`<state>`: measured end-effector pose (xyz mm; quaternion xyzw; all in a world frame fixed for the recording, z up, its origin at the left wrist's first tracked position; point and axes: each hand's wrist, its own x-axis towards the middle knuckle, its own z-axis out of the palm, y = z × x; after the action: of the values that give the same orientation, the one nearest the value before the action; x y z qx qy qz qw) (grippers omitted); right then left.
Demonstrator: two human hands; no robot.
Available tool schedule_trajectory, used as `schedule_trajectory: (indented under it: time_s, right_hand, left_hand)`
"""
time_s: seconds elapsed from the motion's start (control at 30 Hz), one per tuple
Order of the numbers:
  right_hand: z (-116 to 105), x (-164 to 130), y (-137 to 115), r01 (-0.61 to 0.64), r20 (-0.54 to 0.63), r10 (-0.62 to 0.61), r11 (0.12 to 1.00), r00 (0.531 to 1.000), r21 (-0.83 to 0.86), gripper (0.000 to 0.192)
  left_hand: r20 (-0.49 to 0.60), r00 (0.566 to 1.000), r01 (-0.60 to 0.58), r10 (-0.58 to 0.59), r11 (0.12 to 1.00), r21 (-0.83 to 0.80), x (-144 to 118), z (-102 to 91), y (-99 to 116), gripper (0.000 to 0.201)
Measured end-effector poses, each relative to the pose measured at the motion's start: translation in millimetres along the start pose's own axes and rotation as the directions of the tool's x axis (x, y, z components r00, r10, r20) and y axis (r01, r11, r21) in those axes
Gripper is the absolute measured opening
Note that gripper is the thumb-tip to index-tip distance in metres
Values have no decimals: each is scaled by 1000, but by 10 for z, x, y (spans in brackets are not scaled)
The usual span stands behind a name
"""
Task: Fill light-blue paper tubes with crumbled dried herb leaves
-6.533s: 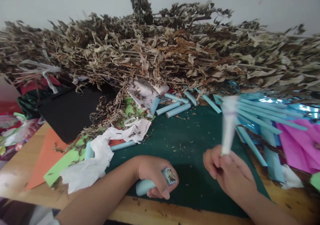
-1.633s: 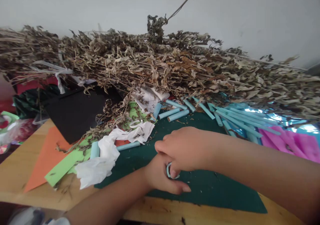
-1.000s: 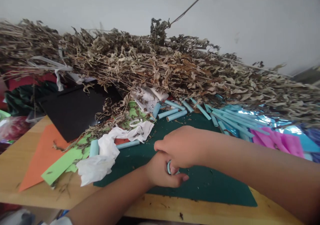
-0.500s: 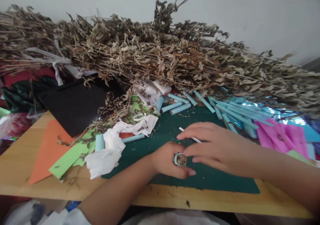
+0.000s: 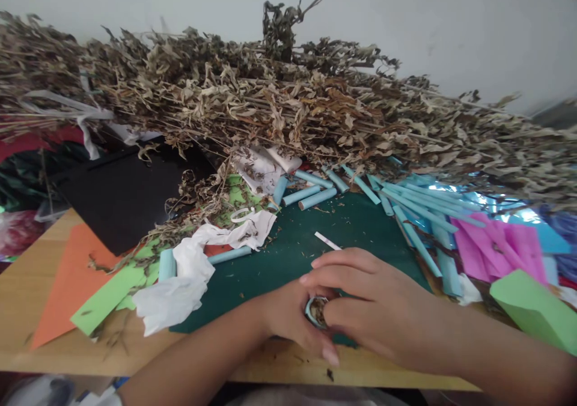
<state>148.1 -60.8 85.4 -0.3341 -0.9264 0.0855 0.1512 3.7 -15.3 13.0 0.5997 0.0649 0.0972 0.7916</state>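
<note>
My left hand (image 5: 295, 316) is wrapped round a light blue paper tube (image 5: 311, 316) whose mouth faces up, packed with crumbled dried leaves (image 5: 319, 311). Over it lies my right hand (image 5: 365, 304), its fingers apart and stretched across the left hand. One of its fingertips touches the tube's mouth; the thumb is hidden. Beneath both hands is a dark green mat (image 5: 288, 262). Just beyond the right fingers a thin white strip (image 5: 327, 241) rests on the mat.
Bundles of dried leafy stalks (image 5: 270, 99) line the wall. Several blue paper tubes (image 5: 318, 199) lie at the mat's back edge, longer ones (image 5: 424, 199) to the right. Crumpled white tissue (image 5: 174, 301), orange paper (image 5: 67, 292), green paper (image 5: 532, 310) and pink paper (image 5: 500, 244) surround the mat.
My right hand has come down and left, from hovering beside the tube to touching its mouth. The view has shifted slightly, and more of the white strip shows.
</note>
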Motion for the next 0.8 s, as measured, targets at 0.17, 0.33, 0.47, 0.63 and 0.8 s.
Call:
schedule_trajectory:
  time_s: [0.17,0.33,0.47,0.63,0.8]
  right_hand:
    - [80,-70,9,-62,13,62,998,998,21,18]
    - [71,-78,-35,-78,40,77,997,996,20,15]
    - [66,-60,-44,-108,55,105,993,993,44,9]
    - [58,-48,-70,-136,35,133,987,990,89,9]
    - [75,-39,-124,-195,-77,204,975,976,107,6]
  left_hand:
    - [53,996,72,-69,996,-54,13,0,-61,55]
    - [40,998,56,-54,997,-59,31,41,8,54]
    - [61,998,23,-19,998,-63,27,47,20,52]
    - [47,999,-4,10,992,-127,19,36,-68,51]
    - [-208,978,-56,26,989,-139,16,23,-203,59]
